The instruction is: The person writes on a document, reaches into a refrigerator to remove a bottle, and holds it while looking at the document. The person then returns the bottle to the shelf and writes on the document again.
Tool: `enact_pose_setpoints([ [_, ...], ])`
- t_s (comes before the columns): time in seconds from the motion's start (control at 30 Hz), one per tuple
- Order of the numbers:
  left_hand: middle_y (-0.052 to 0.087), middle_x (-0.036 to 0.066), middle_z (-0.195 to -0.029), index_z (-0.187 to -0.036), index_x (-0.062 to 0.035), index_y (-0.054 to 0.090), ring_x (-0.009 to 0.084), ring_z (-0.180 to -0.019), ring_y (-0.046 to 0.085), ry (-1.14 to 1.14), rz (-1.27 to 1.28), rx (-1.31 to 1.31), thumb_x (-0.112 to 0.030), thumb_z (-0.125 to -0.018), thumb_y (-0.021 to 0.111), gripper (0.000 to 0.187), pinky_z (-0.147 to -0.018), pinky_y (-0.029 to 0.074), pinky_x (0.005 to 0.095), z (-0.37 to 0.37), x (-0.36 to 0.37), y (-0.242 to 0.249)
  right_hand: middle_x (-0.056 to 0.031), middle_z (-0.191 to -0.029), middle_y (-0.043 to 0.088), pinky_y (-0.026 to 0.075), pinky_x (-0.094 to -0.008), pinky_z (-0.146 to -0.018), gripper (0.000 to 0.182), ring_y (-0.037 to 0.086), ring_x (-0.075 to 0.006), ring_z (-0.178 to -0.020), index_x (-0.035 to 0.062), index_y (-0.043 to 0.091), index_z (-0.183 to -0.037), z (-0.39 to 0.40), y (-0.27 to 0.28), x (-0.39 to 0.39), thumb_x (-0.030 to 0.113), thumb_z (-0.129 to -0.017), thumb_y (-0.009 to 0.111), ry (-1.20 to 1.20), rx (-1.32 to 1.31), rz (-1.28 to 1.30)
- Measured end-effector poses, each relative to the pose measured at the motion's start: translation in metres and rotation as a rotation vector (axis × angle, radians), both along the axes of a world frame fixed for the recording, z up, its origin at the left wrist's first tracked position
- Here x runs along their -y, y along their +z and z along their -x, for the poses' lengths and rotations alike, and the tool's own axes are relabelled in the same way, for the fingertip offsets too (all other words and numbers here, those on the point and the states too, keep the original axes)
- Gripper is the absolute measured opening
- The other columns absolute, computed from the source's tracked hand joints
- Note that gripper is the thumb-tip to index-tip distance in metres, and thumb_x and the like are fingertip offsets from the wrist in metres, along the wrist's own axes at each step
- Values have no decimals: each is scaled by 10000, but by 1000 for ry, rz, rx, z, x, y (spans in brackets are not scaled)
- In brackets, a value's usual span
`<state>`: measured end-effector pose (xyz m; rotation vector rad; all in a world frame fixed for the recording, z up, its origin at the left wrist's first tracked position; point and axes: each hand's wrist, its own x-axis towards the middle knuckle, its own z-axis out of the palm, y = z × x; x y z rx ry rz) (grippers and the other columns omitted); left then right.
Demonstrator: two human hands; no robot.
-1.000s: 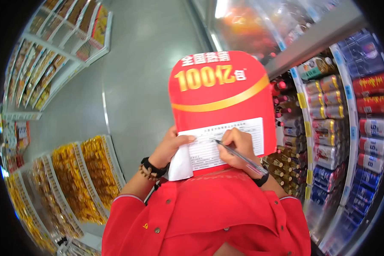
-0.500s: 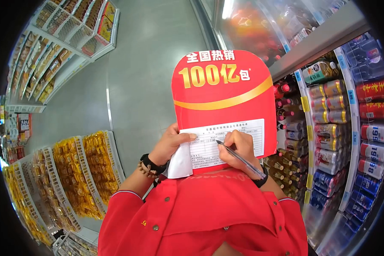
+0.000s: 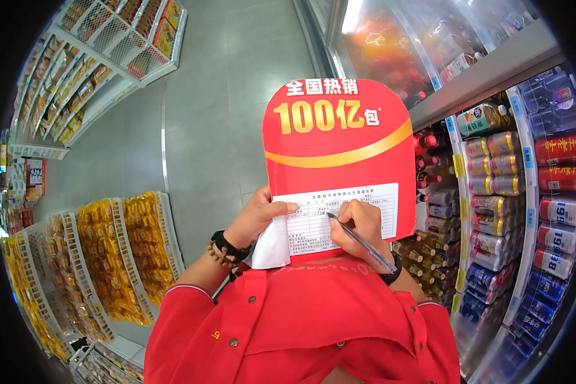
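A printed paper form (image 3: 342, 233) with several handwritten marks lies on a red cardboard sign (image 3: 339, 173) in front of my chest. My left hand (image 3: 259, 214) grips the left edge of the form and sign, its thumb pressed on top; its other fingers are hidden behind. Folded white sheets (image 3: 272, 246) hang beside that thumb. In my right hand (image 3: 361, 227) a pen (image 3: 368, 243) is pinched, its tip at the form's upper middle. A dark band and beads circle my left wrist, and a dark band circles my right one.
On the right stands a shelf with drink cans (image 3: 493, 166) and bottles (image 3: 429, 173), behind a metal door frame (image 3: 486, 70). Yellow packets (image 3: 99, 249) fill racks at the lower left. More snack shelves (image 3: 77, 89) stand at the upper left, beyond the grey floor (image 3: 217, 96).
The pen tip has moved slightly to the right across the form. My view has shifted a little, so the sign and shelves sit slightly differently. Both hands keep their hold.
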<state>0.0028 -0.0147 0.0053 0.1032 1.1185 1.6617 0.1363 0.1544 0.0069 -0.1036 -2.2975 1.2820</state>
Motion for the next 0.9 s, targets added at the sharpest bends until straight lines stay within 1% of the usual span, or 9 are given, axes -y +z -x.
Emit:
enact_pose_setpoints([
  [0.37,619,91,-1032,-1077,15,541,139,-903,610,-2,8,-2,-15,-785,620,304,-807,495,289,-1,1,-1,-60,-464,419,360,-311,-392,252,449,-218,-385,68,419,-636,0,0,0,50,-624,669,7,29,-7],
  [0.67,617,87,-1035,-1084,9,538,134,-910,605,-5,-18,0,-11,-788,613,306,-812,492,286,-2,3,-5,-58,-465,422,363,-312,-395,250,455,-219,-390,68,422,-639,-2,-2,2,52,-624,671,11,33,0],
  [0.83,612,91,-1041,-1098,17,523,137,-911,604,8,13,9,-14,-783,615,329,-815,490,285,-3,3,-4,-59,-467,426,364,-312,-396,255,458,-219,-392,69,423,-639,-1,0,2,54,-624,676,26,59,-12],
  [0.9,611,94,-1042,-1100,18,520,139,-912,605,11,31,4,-16,-781,617,335,-815,490,287,-3,3,-4,-61,-469,430,364,-313,-395,255,460,-220,-393,69,423,-639,-4,-3,1,53,-624,678,26,101,59],
])
